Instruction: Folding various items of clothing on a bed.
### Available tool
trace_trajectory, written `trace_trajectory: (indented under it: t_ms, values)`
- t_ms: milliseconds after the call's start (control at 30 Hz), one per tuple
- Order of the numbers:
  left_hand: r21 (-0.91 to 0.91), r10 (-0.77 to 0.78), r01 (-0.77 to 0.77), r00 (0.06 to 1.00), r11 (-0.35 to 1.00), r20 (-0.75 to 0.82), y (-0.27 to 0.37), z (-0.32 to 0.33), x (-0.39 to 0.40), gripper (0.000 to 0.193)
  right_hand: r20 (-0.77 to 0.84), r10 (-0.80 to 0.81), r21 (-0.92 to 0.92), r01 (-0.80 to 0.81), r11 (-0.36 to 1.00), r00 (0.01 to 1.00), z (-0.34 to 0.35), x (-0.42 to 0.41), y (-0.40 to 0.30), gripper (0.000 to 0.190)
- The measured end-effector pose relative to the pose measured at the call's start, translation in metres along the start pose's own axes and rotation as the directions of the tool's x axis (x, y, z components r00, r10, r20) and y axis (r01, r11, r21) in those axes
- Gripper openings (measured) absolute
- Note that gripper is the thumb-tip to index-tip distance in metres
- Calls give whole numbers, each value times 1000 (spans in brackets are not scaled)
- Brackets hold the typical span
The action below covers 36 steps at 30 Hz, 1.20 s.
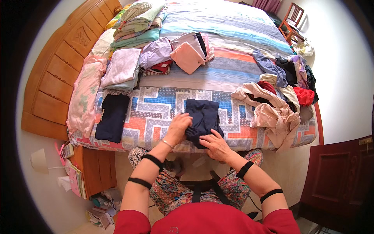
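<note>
A dark navy garment [203, 114], folded into a narrow bundle, lies at the bed's near edge in front of me. My left hand [178, 127] is at its left side, fingers bent over the near left part. On the near right part rests my right hand [215, 144], its fingertips on the cloth. Whether either hand grips the fabric is hard to tell. Another folded dark navy garment [112, 117] lies flat to the left. A loose pile with a pale pink garment [273, 117] and a red cloth [304, 96] is on the right of the bed.
Folded clothes, including a peach one [188, 57] and a white one [122, 66], lie beyond to the left, near stacked quilts [138, 26]. A wooden headboard [60, 68] borders the left. A wooden nightstand [99, 169] stands below it; a wooden chair [293, 22] is far right.
</note>
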<state>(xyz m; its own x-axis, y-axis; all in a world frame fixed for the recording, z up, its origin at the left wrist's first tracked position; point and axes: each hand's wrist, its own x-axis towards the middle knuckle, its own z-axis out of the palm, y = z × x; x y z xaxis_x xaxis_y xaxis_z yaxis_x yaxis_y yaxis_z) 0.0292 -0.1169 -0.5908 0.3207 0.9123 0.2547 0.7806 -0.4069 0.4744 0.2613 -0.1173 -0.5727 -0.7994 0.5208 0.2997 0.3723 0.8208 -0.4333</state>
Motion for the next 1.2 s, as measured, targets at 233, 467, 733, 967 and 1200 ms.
trace_trajectory:
  t_ms: [233, 467, 733, 967, 1200]
  values:
    - [176, -248, 336, 887, 925, -390, 30, -55, -68, 22, -212, 503, 40, -507, 861, 838, 15, 32, 43, 47]
    - [-81, -515, 513, 819, 855, -252, 27, -60, -88, 18, -85, 814, 344, -750, 565, 575, 26, 54, 87, 22]
    - [-699, -697, 330, 635, 635, -333, -52, -64, -111, 19, -521, 842, 697, -498, 516, 143, -82, -3, 86, 18]
    - [-578, -706, 451, 614, 680, -352, -119, -72, -104, 22, -315, 911, 467, -792, 392, 265, -52, -57, 117, 31]
    - [-950, -927, 309, 366, 42, 78, -112, -47, -85, 28, -151, 421, -198, -445, 874, 894, -20, -7, 50, 91]
